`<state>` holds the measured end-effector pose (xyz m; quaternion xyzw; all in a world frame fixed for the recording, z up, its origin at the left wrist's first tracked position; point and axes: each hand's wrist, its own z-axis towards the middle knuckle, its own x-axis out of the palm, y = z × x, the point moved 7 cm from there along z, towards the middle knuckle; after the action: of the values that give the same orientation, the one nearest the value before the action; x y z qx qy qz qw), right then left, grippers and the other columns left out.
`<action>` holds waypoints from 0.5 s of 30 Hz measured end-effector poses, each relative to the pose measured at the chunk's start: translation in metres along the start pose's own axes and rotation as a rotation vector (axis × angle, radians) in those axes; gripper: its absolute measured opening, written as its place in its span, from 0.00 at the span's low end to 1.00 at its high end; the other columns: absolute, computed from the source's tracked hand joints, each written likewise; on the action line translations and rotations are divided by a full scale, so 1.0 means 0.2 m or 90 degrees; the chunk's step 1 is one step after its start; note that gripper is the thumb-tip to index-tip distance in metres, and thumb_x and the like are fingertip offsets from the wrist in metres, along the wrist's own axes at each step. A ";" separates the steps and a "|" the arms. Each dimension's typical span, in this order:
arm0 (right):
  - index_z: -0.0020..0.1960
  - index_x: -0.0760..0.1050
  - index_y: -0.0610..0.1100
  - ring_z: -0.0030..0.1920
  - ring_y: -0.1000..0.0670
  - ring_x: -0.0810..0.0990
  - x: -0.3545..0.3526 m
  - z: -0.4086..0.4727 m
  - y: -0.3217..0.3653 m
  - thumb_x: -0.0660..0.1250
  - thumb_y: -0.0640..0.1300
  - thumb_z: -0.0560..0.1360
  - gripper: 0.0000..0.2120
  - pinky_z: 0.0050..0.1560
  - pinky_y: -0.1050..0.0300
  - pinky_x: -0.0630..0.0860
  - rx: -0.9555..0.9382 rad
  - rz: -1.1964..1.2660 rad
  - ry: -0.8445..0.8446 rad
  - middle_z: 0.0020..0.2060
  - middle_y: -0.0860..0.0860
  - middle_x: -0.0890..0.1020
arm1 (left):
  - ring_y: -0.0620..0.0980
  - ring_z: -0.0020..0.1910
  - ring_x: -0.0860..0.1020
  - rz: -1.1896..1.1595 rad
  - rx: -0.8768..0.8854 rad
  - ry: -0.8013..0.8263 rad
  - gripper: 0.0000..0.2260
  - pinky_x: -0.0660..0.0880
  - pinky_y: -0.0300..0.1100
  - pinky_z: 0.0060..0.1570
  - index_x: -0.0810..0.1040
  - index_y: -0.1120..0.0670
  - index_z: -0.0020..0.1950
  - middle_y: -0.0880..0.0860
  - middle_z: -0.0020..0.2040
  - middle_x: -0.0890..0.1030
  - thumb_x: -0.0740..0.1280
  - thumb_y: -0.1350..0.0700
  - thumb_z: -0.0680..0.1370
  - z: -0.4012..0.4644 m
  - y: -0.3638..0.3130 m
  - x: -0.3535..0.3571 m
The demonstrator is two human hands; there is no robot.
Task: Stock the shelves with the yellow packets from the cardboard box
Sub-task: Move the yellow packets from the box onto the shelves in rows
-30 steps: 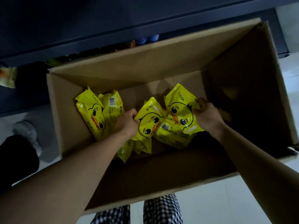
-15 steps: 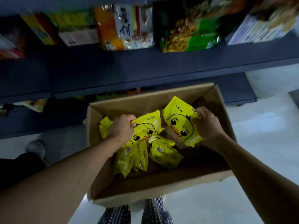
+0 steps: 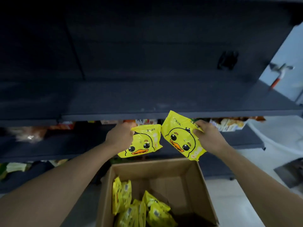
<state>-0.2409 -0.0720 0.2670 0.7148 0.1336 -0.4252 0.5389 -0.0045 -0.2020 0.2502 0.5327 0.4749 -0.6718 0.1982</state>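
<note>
She's carrying packets to the shelf [image 3: 164, 95]: left hand [image 3: 119, 136] gripping one duck packet [image 3: 144, 143], right hand [image 3: 208, 138] another [image 3: 180, 136]. Next, probably setting both on it.

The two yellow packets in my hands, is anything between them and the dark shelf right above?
Nothing visible. The left hand and right hand hold a left packet and a right packet just below the shelf edge; its surface there looks bare.
</note>
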 end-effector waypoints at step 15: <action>0.52 0.72 0.45 0.38 0.43 0.78 -0.85 -0.07 0.87 0.60 0.41 0.79 0.04 0.39 0.51 0.73 -0.224 -0.032 -0.146 0.43 0.46 0.79 | 0.50 0.37 0.74 0.044 0.094 -0.172 0.10 0.69 0.44 0.36 0.72 0.47 0.41 0.45 0.35 0.73 0.58 0.59 0.80 -0.09 -0.44 -1.23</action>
<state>-0.2243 -0.0809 0.5107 0.5528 0.1612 -0.4873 0.6565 0.0235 -0.2047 0.5107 0.4670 0.3746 -0.7631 0.2436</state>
